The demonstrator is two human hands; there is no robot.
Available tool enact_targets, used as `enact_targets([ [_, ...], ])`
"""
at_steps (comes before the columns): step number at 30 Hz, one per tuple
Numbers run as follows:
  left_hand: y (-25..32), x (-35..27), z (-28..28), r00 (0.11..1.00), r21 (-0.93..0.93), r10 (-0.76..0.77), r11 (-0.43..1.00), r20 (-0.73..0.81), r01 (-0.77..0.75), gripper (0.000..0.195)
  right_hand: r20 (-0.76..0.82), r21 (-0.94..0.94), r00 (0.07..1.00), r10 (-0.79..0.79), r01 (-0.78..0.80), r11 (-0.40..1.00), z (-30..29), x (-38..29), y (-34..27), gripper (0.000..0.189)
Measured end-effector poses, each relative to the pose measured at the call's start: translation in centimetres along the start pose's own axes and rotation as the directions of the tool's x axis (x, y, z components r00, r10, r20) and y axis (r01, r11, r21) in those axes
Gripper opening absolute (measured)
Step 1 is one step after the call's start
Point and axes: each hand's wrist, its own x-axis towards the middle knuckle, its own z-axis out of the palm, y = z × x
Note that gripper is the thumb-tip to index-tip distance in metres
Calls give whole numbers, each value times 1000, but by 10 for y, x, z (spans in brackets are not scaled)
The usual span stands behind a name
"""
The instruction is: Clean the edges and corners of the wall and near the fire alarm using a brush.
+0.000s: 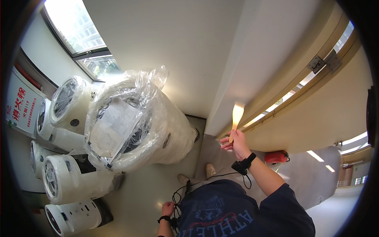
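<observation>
In my right hand [239, 144] is a flat paint brush [237, 114] with a light wooden handle, held upright by the handle. Its pale bristles are up beside the white wall edge [225, 100] and the cream door frame [284, 89]; whether they touch is unclear. My thumb pinches the handle while other fingers spread away from it. Low at my left side hangs my left hand [168, 208], next to a loose black cable [176, 197]. Its fingers are too small and turned away to read. Both wrists wear black straps with a device.
Several white cylindrical units [74, 180] stand at the left, the largest wrapped in clear plastic [174, 133] with papers on top. A fire hydrant cabinet [25, 103] and a window [80, 32] lie beyond. By the cream door [305, 124] a red object [276, 157] rests on the floor.
</observation>
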Motion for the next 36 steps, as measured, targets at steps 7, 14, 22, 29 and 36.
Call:
enact_targets([
  [7, -1, 8, -30, 1000, -121, 8, 993, -17, -10, 33, -3, -151, 809, -587, 580, 800, 30, -17, -129, 29],
  [14, -13, 21, -37, 998, -168, -60, 984, 34, 65, 35, -4, -152, 954, -301, 297, 943, 14, 39, -62, 32],
  [22, -33, 38, -40, 992, -163, -123, 978, 34, 127, 38, -51, -69, 997, -53, 50, 996, 11, 0, 31, 37],
  [29, 9, -1, -39, 992, -12, 86, 996, 88, -85, 35, -48, -41, 742, -669, 667, 743, 1, -42, -145, 32],
  [36, 34, -16, -29, 995, 89, 24, 995, 97, -33, 47, -49, -6, 961, -271, 271, 962, -51, 7, -52, 33],
])
